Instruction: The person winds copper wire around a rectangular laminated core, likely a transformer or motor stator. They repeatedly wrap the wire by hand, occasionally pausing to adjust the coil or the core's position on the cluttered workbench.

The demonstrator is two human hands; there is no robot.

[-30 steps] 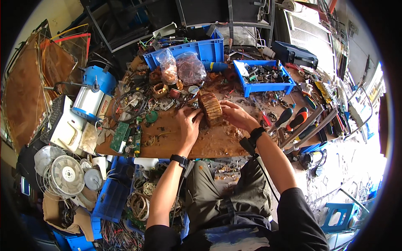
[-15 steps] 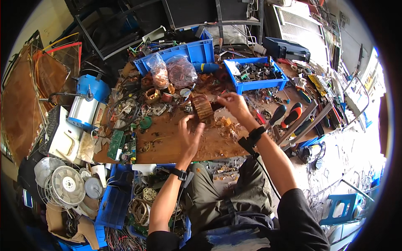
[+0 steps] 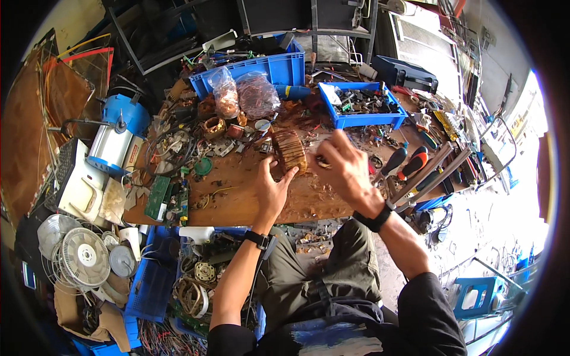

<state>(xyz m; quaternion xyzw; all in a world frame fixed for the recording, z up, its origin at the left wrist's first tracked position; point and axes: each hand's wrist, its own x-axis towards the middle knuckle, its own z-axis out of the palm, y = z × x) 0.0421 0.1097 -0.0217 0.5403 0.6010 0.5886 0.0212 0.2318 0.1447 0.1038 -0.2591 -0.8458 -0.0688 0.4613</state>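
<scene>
A brown ring-shaped motor stator with copper-coloured bands (image 3: 290,151) stands tilted on its edge at the middle of the wooden workbench (image 3: 237,204). My left hand (image 3: 274,188) grips its lower near side, thumb on one face and fingers behind. Just right of the stator, my right hand (image 3: 350,168) is raised with its fingers curled together. Whatever those fingers hold, if anything, is hidden behind the knuckles. Loose copper-coloured scraps lie on the wood under and around both hands.
Beyond the stator stand a blue crate (image 3: 279,68), bagged copper wire (image 3: 257,98) and a blue parts tray (image 3: 368,121). Screwdrivers (image 3: 414,164) and metal bars stick up at the right. Circuit boards (image 3: 159,199) lie left; bins of scrap (image 3: 151,291) sit below the bench edge.
My right hand has come nearer and lower, its fingers now curled in where they were pinched and extended. My left hand has closed onto the stator's lower side.
</scene>
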